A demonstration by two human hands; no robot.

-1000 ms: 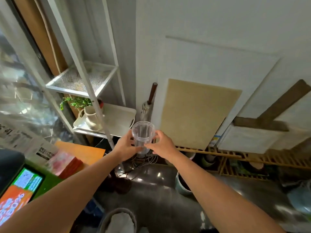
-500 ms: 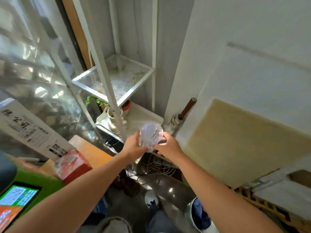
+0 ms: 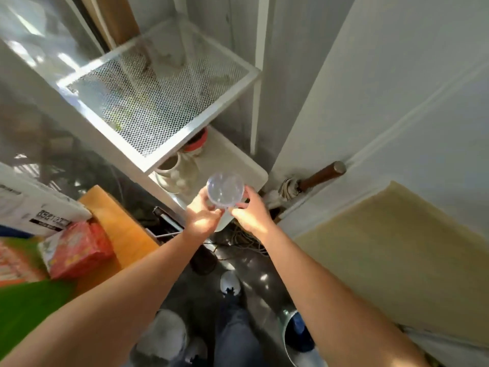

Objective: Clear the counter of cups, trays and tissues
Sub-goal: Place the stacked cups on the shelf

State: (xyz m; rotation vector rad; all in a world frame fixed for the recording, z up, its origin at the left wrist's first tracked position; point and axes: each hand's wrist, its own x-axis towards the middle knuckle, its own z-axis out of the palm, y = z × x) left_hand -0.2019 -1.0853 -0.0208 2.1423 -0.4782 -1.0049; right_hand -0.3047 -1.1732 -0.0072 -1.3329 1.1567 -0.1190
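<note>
Overhead, clear round plastic cup pinched between left hand and right hand, white mesh shelf beyond

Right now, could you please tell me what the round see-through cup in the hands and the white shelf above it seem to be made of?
The round see-through cup looks like thin clear plastic: glossy, with the hands visible through it. The white shelf looks like painted metal: a perforated mesh panel in a thin frame.
</note>
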